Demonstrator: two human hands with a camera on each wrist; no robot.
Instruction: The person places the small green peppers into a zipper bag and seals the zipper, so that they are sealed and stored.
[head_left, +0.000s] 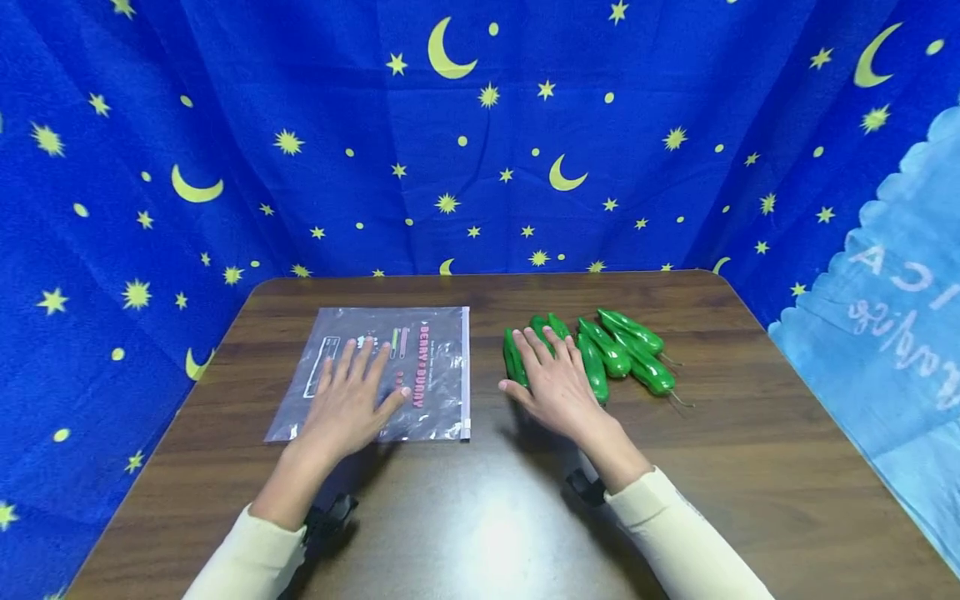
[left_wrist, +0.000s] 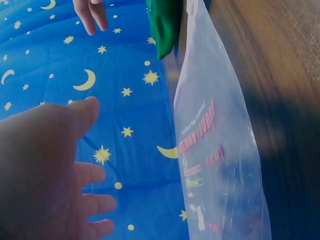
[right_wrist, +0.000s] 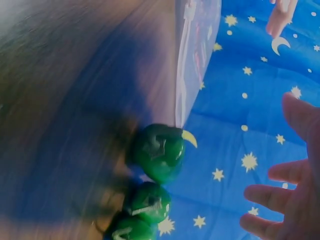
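Observation:
A clear zip bag (head_left: 442,350) with pink lettering lies flat on the left half of the table, its slider strip along the right side. My left hand (head_left: 348,408) is held over the bag, fingers spread; the left wrist view shows a gap between hand and bag (left_wrist: 215,150). Several glossy green peppers (head_left: 607,354) lie in a cluster right of the bag. Above the left part of that cluster is my right hand (head_left: 558,387), fingers spread and holding nothing, hiding some peppers. Pepper stem ends (right_wrist: 157,150) appear beneath it in the right wrist view.
The brown wooden table (head_left: 487,500) meets a blue curtain (head_left: 510,150) with yellow moons and stars at its back and left. A light blue cloth (head_left: 885,333) with white lettering hangs at the right edge. Dark straps (head_left: 585,487) sit at the wrists.

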